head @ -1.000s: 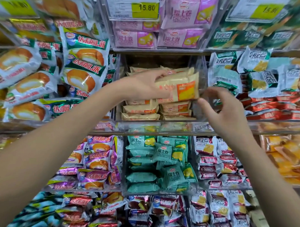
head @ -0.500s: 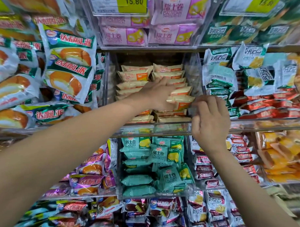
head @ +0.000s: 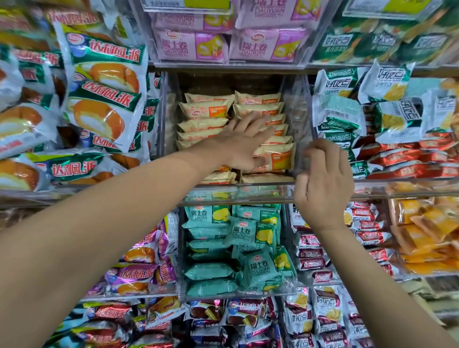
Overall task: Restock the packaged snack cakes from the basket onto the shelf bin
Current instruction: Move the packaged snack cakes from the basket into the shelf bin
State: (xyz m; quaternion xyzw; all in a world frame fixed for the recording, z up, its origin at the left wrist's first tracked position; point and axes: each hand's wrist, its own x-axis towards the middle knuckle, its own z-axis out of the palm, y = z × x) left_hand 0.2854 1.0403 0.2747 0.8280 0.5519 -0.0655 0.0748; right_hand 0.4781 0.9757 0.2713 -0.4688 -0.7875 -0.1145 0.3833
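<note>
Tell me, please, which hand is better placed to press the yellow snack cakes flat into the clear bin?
The left hand, probably: its fingers lie spread on the yellow snack cakes inside the clear bin. The right hand grips the bin's front right edge, apparently steadying it.

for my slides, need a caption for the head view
Left hand presses cream snack cakes into the clear bin while the right hand holds its front corner.
</note>
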